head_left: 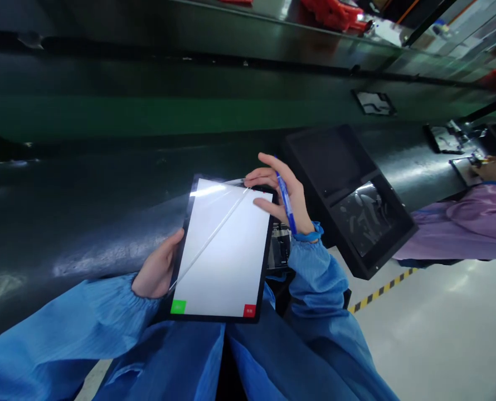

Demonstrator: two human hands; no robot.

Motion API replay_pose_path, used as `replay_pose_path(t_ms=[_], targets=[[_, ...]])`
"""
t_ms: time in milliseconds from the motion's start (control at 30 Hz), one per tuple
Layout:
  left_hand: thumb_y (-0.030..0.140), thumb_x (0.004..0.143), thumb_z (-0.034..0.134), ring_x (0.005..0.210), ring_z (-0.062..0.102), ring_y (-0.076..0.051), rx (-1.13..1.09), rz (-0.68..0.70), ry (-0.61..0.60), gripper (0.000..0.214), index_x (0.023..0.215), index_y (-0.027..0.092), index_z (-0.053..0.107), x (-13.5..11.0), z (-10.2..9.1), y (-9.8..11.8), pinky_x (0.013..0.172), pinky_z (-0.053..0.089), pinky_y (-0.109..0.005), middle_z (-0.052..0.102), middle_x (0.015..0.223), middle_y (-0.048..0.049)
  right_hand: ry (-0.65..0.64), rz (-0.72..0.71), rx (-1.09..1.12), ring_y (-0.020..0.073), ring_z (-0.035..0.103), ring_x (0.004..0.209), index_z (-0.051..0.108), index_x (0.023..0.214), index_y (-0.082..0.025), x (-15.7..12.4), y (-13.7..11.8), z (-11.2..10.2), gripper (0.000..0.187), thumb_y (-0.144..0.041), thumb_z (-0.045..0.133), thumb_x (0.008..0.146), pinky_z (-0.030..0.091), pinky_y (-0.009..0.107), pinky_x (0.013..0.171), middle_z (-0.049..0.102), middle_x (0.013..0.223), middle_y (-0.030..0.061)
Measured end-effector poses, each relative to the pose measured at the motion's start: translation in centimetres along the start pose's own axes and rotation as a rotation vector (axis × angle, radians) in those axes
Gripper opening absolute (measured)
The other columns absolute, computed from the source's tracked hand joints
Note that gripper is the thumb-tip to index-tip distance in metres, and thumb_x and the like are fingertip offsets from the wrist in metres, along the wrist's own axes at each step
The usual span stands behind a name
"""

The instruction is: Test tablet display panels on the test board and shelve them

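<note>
A tablet [231, 250] with a lit white screen is tilted up in front of me, with a green square at its lower left and a red one at its lower right. My left hand [158, 267] grips its left edge, fingers hidden behind. A clear film [214, 231] lies over the screen, with a pale diagonal line across it. My right hand [292, 195] is at the upper right corner, a blue pen [285, 200] tucked in it. Its fingertips meet the film's top edge; the thumb is over the screen. Whether they pinch the film I cannot tell.
A black compartment tray [310, 167] stands on the dark bench [97, 217] to the right, a film-covered panel [363, 217] inside. Farther right are more devices [444, 138] and a co-worker's purple sleeve [461, 225]. A shelf with red items [334, 14] runs above.
</note>
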State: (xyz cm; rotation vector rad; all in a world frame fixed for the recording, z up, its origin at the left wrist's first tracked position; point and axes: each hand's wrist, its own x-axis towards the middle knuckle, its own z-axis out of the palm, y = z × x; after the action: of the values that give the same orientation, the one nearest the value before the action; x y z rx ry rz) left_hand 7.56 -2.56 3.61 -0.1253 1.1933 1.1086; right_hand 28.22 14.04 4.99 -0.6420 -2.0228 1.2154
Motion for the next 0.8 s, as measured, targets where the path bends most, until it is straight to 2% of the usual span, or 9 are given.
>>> replay_pose_path(t_ms=[133,267,333,433,500,633,800], targets=[[0.03,0.1,0.043,0.085,0.077,-0.028,-0.013,-0.111,-0.085,0.042,0.131,0.011,0.064,0.1,-0.2,0.6,0.076,0.064,-0.035,0.08,0.092,-0.0103,0.133,0.11,0.135,0.0234,0.071,0.103,0.049,0.141,-0.029,1.2,2.2,1.3,0.06,-0.057,0.059,0.089,0.053,0.045,0.102,0.07,0.111,0.0047],[0.029,0.102,0.041,0.084,0.077,-0.027,-0.053,-0.131,-0.07,0.043,0.135,0.009,0.06,0.0,-0.5,1.1,0.078,0.063,-0.035,0.08,0.091,-0.0109,0.203,0.231,0.228,0.0245,0.071,0.105,0.055,0.134,-0.028,1.7,3.4,2.3,0.048,-0.054,0.051,0.093,0.051,0.046,0.103,0.072,0.106,0.004],[0.031,0.103,0.041,0.085,0.077,-0.027,-0.094,-0.18,-0.159,0.045,0.137,0.006,0.057,0.1,-0.8,1.1,0.08,0.062,-0.035,0.08,0.091,-0.0108,0.213,0.288,0.273,0.0247,0.071,0.106,0.056,0.133,-0.026,1.7,3.8,2.6,0.047,-0.051,0.049,0.093,0.05,0.045,0.103,0.072,0.106,0.0045],[0.037,0.105,0.034,0.089,0.076,-0.028,-0.194,-0.245,-0.362,0.053,0.142,0.003,0.05,0.3,-1.2,1.2,0.089,0.059,-0.04,0.079,0.096,-0.0127,0.221,0.342,0.359,0.0238,0.072,0.104,0.057,0.13,-0.022,1.9,4.4,2.8,0.047,-0.049,0.051,0.092,0.05,0.043,0.103,0.073,0.104,0.0054],[0.04,0.106,0.028,0.088,0.076,-0.027,-0.237,-0.271,-0.41,0.056,0.143,0.002,0.047,0.3,-1.1,1.4,0.091,0.058,-0.041,0.079,0.095,-0.0125,0.232,0.369,0.396,0.0235,0.073,0.102,0.057,0.127,-0.021,2.0,4.8,2.9,0.046,-0.048,0.052,0.091,0.05,0.044,0.103,0.074,0.102,0.0057],[0.036,0.106,0.031,0.073,0.077,-0.021,-0.24,-0.23,-0.337,0.051,0.14,0.004,0.05,-0.1,0.1,2.0,0.088,0.059,-0.036,0.079,0.082,-0.0062,0.245,0.407,0.401,0.0234,0.073,0.103,0.057,0.125,-0.02,2.1,5.2,3.0,0.044,-0.047,0.05,0.091,0.051,0.043,0.104,0.074,0.1,0.0059],[0.033,0.104,0.037,0.09,0.076,-0.026,-0.161,-0.162,-0.177,0.045,0.137,0.008,0.056,-1.4,2.0,2.5,0.091,0.058,-0.041,0.08,0.093,-0.0067,0.231,0.448,0.402,0.0239,0.073,0.103,0.057,0.121,-0.02,2.1,5.7,2.8,0.045,-0.051,0.052,0.089,0.052,0.042,0.102,0.074,0.099,0.0068]])
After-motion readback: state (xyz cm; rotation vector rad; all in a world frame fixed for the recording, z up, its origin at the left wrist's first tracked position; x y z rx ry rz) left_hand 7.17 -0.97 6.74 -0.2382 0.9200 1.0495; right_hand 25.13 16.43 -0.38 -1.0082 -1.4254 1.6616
